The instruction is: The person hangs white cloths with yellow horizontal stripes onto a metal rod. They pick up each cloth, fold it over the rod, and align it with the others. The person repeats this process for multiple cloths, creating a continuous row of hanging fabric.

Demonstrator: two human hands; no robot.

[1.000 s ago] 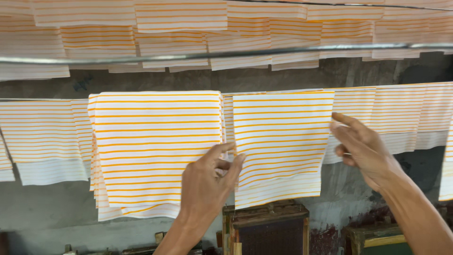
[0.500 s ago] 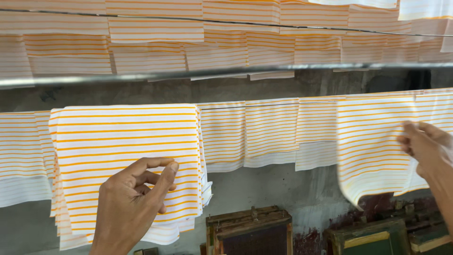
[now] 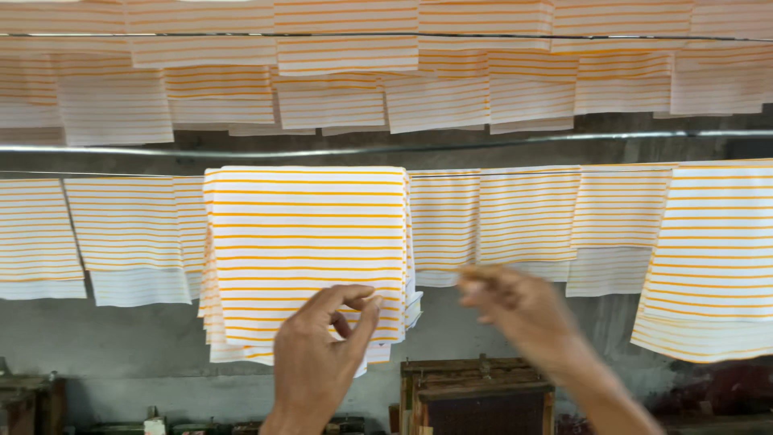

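Rows of white sheets (image 3: 346,76) with orange stripes hang overhead across the whole width, tier above tier, with a grey pipe (image 3: 386,149) running left to right between the upper rows and the lower row. Behind them stands a grey wall (image 3: 145,338), and low at the far right of centre sits a wooden frame (image 3: 479,383). In the middle of the lower row hangs a thick stack (image 3: 306,242) of the same striped sheets, folded over a line. The left hand (image 3: 322,358) is raised to the stack's lower edge, thumb and forefinger pinched on the bottom of the front sheet. The right hand (image 3: 523,310), blurred, hangs just right of the stack with fingers loosely curled; whether it grips anything cannot be told. A single sheet (image 3: 713,258) hangs at the far right.
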